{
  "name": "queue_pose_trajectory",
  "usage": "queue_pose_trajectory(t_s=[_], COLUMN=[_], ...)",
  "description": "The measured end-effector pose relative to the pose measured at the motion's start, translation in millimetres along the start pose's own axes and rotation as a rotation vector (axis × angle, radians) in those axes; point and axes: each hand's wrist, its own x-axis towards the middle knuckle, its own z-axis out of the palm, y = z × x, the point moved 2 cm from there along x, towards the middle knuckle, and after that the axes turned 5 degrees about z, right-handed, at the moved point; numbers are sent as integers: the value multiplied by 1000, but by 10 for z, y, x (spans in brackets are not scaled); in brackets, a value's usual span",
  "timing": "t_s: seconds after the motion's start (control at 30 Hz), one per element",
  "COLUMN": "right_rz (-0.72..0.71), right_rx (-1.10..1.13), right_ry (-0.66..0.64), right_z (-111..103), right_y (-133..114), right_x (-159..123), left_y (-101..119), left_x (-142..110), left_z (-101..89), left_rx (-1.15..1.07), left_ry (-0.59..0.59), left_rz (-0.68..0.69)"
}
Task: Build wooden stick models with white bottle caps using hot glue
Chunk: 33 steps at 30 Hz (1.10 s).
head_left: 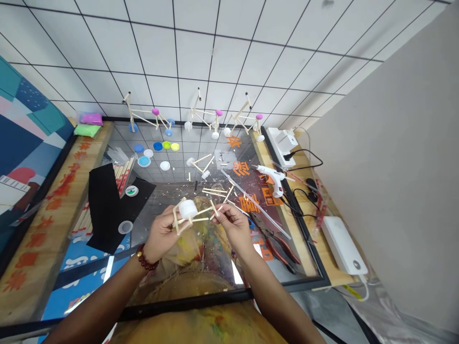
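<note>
Stick frame (201, 220), held left of the glue gun (268, 172) and nearer the person. From my remote view, the left hand (159, 235) has fingers closed on its side beside the white disc (188, 209); the right hand (237, 231) pinches its right-end crosspiece. I would brace firmly, pinch lightly: thin joints may twist.

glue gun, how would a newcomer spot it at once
On the glass tabletop, look along its right edge, between the white power strip and the red-handled pliers. The glue gun is the only pistol-shaped thing there, white with orange.
</note>
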Motion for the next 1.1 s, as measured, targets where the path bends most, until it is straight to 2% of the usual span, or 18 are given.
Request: queue_pose_trajectory(t_s=[0.1, 0.2, 0.27, 0.33, 0.4, 0.57, 0.73, 0.87, 1.1], right_rz=[-23, -53, -103, -155, -150, 55, 155, 159, 166], right_rx=[-55, -91, -78, -30, 33, 190, 229, 201, 177], right_ry=[30, 28, 11, 8, 13, -26, -38, -31, 25], right_z=[-27, -43, -48, -57, -66, -42, -9, -8, -23], right_y=[-3, -13, -22, -28, -27, -55, -87, -78, -69], right_x=[-8, -27, -43, -55, -59, -42, -40, -47, -46], left_y=[5, -50, -96, -117, -97, 28, 88, 104, 67], left_x=[-59, -154, -207, -227, -207, -117, -81, -69, -74], left_z=[-10, 22, 60, 84, 76, 12, -8, -1, 5], left_rx=[-74, -223, -340, -382, -313, -19, 100, 160, 168], left_ry=[28, 43, 42, 34, 27, -40, -62, -97, -112], left_rz=[-108, -278, -401, -454, -389, -5, 235, 305, 264])
